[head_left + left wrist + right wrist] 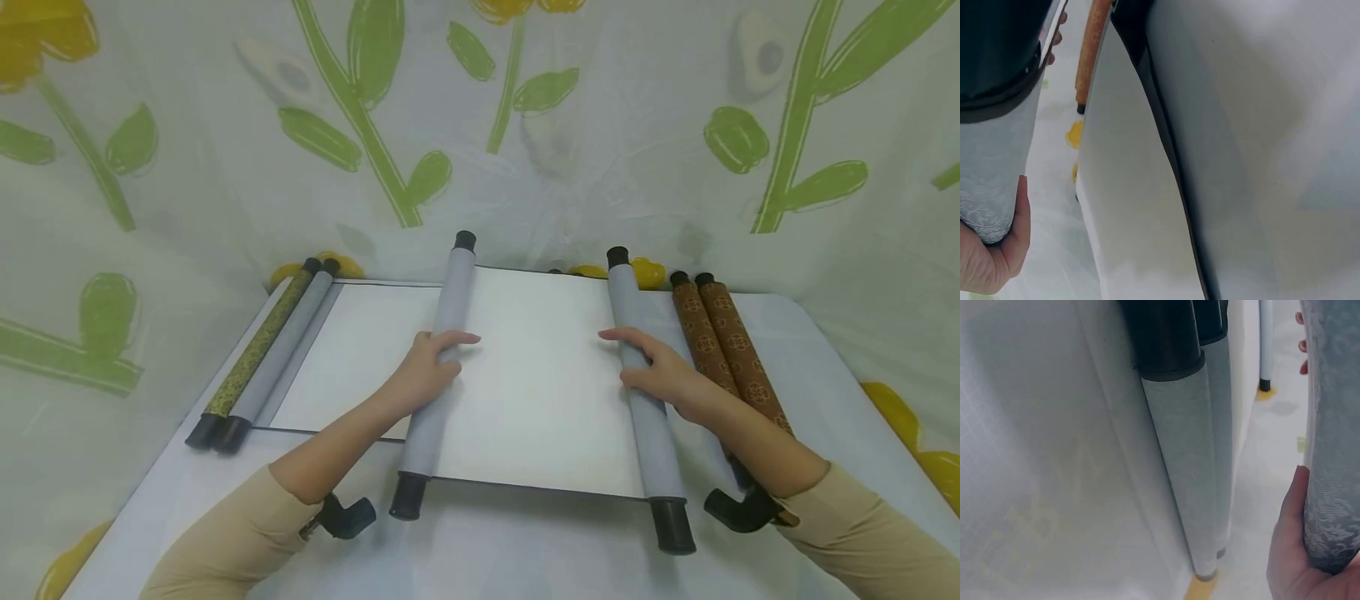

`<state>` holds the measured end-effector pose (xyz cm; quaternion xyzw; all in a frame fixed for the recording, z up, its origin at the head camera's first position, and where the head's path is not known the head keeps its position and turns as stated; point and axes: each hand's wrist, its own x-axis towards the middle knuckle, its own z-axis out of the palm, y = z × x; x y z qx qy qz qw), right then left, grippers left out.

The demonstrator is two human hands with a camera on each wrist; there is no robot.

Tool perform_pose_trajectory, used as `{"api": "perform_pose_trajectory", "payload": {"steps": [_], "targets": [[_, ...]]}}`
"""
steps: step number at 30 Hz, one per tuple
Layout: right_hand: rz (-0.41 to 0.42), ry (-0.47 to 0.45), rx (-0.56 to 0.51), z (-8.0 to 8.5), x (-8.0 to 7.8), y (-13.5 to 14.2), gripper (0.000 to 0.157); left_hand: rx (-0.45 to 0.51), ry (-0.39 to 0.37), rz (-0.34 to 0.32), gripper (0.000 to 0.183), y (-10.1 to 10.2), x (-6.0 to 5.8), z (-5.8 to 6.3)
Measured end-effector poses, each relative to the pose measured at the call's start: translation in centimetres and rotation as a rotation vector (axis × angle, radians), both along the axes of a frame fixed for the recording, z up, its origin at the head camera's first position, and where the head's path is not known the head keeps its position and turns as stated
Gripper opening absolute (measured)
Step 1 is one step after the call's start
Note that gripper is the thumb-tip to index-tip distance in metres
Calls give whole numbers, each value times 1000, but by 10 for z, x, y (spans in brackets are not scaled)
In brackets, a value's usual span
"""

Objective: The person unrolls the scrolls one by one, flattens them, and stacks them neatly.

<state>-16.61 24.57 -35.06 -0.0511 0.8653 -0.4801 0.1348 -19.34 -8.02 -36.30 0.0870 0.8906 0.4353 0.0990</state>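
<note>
A partly unrolled hanging scroll [536, 383] is held above the table, its white sheet spread between two grey rollers with black end knobs. My left hand [423, 371] grips the left roller [450, 300] near its middle, index finger and thumb showing. Around the right roller [652, 442] my right hand [667, 375] curls the same way. In the left wrist view, the left hand [994, 256] is wrapped round the patterned grey roller [991, 169]. The right wrist view has the right hand [1297, 556] round its roller [1338, 425]; fingertips show beyond it.
Behind to the left lies another spread white sheet [360, 342]. A grey roll [285, 350] and a green-gold patterned roll [258, 350] flank it. Two brown patterned rolls [738, 342] lie at the right on the white table [810, 358]. A flowered curtain [630, 183] hangs behind.
</note>
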Motion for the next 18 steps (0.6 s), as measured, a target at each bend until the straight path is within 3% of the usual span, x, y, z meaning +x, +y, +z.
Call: {"api": "perform_pose_trajectory", "payload": {"steps": [4,7,14,18], "targets": [[-42,21,4,-1,0,0,63,8,-7,11,46,-5,-2,-2],[-63,52,28,-1,0,0,69,-12,14,27,48,-7,-4,-3],[-61,70,26,0,0,1,68,-41,36,28,56,-11,-7,-1],[-55,71,38,-1,-1,3,64,-65,36,29,52,-16,-6,0]]}}
